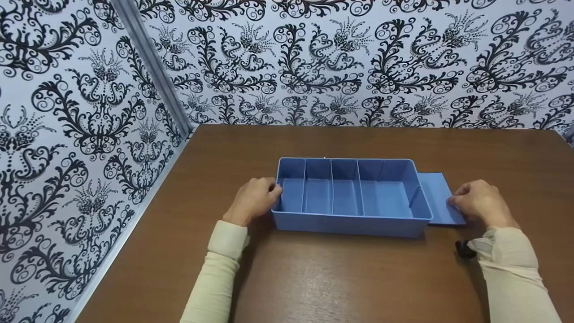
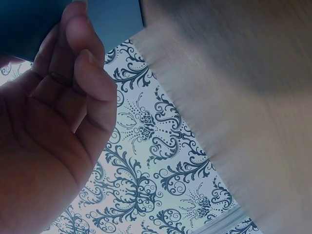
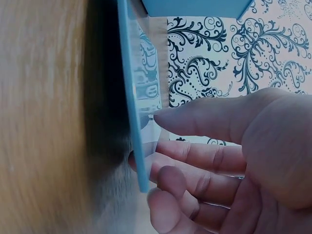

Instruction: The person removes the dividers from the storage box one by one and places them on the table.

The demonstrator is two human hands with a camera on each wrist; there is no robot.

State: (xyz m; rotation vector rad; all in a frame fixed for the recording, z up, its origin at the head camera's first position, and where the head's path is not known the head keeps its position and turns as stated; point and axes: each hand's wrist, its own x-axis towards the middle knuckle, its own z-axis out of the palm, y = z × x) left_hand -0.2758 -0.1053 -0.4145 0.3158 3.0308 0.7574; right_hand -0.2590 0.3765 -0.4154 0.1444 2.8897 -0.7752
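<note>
Governing relation: flat blue panel (image 1: 437, 197) immediately left of the fingers of right hand (image 1: 482, 202), at table level (image 1: 314, 278) by the right end of blue box (image 1: 352, 225). Right hand nearer to panel; left hand (image 1: 253, 199) well apart from it, at the opposite end of box. Long axis of box: left to right, roughly along the line between both hands. Visible portion of panel: longer front to back; full long axis not determinable, left limit hidden by box. Seating under or merely beside box: not determinable.

Right fingers: pinching free right edge of panel, thumb on upper face, other fingertips at and below the edge. Dark gap between panel and table in right wrist view; edge apparently raised at the grip. Left fingers: curled at the rim of the left end wall, gripping box.

Box: smooth, rigid-looking, probably plastic; rectangular, open-topped, rounded at corners. Inside: three upright dividers (image 1: 332, 195), parallel to end walls, forming three narrow compartments and a wider one at right. Panel: thin, straight-edged, glossy, with reflected scrollwork on upper face. Table: brown, wood-grained, faintly shiny. Behind and at left: white wall covering (image 1: 287, 67) with black scroll pattern. Sleeves (image 1: 219, 273): pale, soft fabric, bunched at right cuff. Beside right cuff: small black item (image 1: 465, 249), identity unclear.
</note>
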